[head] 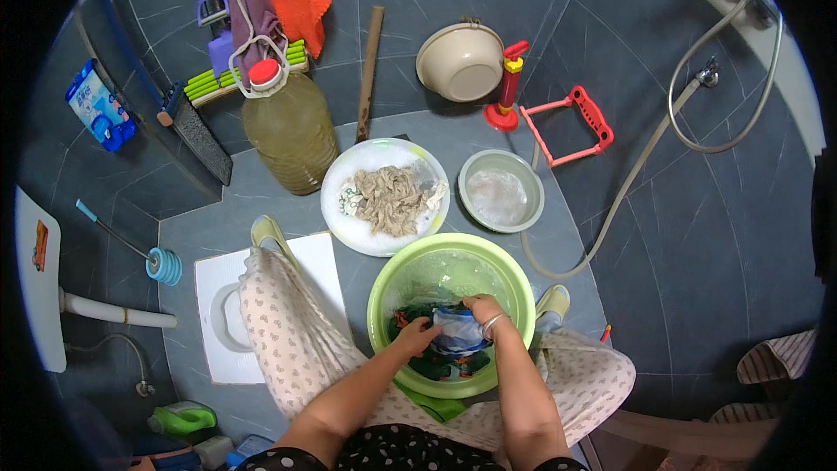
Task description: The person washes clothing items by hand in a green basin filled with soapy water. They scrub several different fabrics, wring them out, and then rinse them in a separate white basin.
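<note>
Between my knees stands a large light-green plastic basin with soapy water and wet laundry. Both my hands are inside it. A blue and white cloth stretches between them at the water. At its left edge is my left hand, fingers spread and touching the fabric; whether they pinch it is hard to see. My right hand, with a bangle on the wrist, grips the cloth's upper right edge. Dark green patterned clothing lies wet beneath and around the cloth.
Beyond the basin sits a white tub of suds with beige fabric. Right of it is a small grey basin of cloudy water. A large capped jug, a red plunger pump and a hose stand around. A squat toilet lies left.
</note>
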Action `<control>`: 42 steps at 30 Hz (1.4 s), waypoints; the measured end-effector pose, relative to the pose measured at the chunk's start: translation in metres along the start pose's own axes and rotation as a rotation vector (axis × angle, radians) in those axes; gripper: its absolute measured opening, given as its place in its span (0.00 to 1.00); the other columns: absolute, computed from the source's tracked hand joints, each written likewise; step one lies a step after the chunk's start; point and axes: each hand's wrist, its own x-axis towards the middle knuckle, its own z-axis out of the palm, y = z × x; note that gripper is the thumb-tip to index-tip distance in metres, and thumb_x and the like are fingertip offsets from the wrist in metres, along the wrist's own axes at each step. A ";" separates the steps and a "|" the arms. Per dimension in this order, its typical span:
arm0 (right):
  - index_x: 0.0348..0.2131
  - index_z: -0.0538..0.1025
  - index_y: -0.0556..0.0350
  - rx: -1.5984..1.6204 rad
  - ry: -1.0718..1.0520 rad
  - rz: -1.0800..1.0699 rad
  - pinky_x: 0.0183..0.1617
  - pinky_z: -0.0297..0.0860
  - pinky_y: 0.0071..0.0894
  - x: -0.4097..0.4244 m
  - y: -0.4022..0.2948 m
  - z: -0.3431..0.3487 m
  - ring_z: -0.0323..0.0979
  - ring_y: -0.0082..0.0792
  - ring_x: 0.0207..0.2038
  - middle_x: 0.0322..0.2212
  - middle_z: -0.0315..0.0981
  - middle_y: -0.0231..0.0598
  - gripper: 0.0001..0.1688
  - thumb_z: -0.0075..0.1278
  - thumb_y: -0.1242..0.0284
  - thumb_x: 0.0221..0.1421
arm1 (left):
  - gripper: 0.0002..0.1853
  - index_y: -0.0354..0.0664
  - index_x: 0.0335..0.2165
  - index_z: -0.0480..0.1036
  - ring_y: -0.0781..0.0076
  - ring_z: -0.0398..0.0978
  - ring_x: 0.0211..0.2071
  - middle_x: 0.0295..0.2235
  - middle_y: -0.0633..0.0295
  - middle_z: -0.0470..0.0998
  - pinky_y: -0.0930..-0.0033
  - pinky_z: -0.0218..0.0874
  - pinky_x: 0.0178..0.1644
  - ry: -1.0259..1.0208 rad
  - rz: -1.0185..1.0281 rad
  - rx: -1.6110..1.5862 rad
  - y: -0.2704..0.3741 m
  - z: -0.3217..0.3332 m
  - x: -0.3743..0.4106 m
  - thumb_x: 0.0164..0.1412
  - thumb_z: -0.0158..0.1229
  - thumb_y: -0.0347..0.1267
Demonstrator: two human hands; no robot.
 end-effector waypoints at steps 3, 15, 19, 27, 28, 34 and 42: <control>0.36 0.72 0.66 0.048 0.044 -0.153 0.39 0.63 0.31 -0.047 -0.051 -0.003 0.69 0.38 0.33 0.30 0.72 0.47 0.23 0.47 0.63 0.47 | 0.42 0.47 0.55 0.50 0.65 0.65 0.43 0.45 0.57 0.65 0.63 0.63 0.37 -0.141 0.083 -0.056 0.020 -0.002 -0.012 0.47 0.56 0.52; 0.38 0.69 0.55 0.303 0.385 -0.476 0.38 0.63 0.19 -0.075 -0.042 -0.055 0.63 0.20 0.32 0.29 0.67 0.28 0.15 0.51 0.75 0.47 | 0.14 0.36 0.30 0.72 0.76 0.70 0.26 0.26 0.62 0.74 0.73 0.61 0.32 -0.040 0.551 -0.065 0.055 -0.008 -0.031 0.47 0.59 0.35; 0.38 0.70 0.52 0.327 0.460 -0.303 0.40 0.63 0.26 -0.008 0.024 -0.035 0.67 0.30 0.34 0.29 0.70 0.35 0.18 0.54 0.73 0.43 | 0.16 0.37 0.30 0.71 0.65 0.72 0.25 0.24 0.55 0.73 0.66 0.61 0.32 0.093 0.533 0.089 0.039 0.004 -0.018 0.43 0.58 0.37; 0.49 0.66 0.39 -0.626 0.500 -0.128 0.52 0.57 0.49 0.031 0.047 0.044 0.52 0.57 0.52 0.54 0.46 0.53 0.33 0.56 0.58 0.41 | 0.27 0.38 0.42 0.66 0.49 0.69 0.38 0.39 0.44 0.69 0.56 0.61 0.40 0.141 0.182 0.626 0.037 -0.020 0.006 0.46 0.56 0.44; 0.49 0.65 0.42 -0.709 0.438 -0.105 0.53 0.56 0.49 0.026 0.046 0.059 0.51 0.57 0.52 0.54 0.46 0.52 0.34 0.55 0.57 0.42 | 0.29 0.38 0.44 0.65 0.48 0.69 0.39 0.40 0.44 0.67 0.57 0.61 0.41 0.181 0.160 0.673 0.033 -0.020 0.007 0.46 0.56 0.44; 0.51 0.65 0.46 -0.819 0.050 0.138 0.51 0.61 0.40 0.087 0.093 0.051 0.56 0.39 0.54 0.53 0.56 0.41 0.38 0.53 0.52 0.41 | 0.30 0.46 0.49 0.60 0.45 0.67 0.43 0.47 0.43 0.59 0.55 0.61 0.43 0.199 0.234 0.663 0.024 -0.015 0.007 0.48 0.55 0.42; 0.22 0.65 0.55 -0.212 0.446 -0.153 0.28 0.64 0.41 0.017 0.007 0.039 0.67 0.49 0.24 0.20 0.68 0.45 0.19 0.58 0.62 0.37 | 0.24 0.42 0.44 0.64 0.66 0.69 0.34 0.40 0.59 0.69 0.60 0.65 0.37 -0.161 -0.240 -0.443 0.024 0.002 0.014 0.57 0.45 0.48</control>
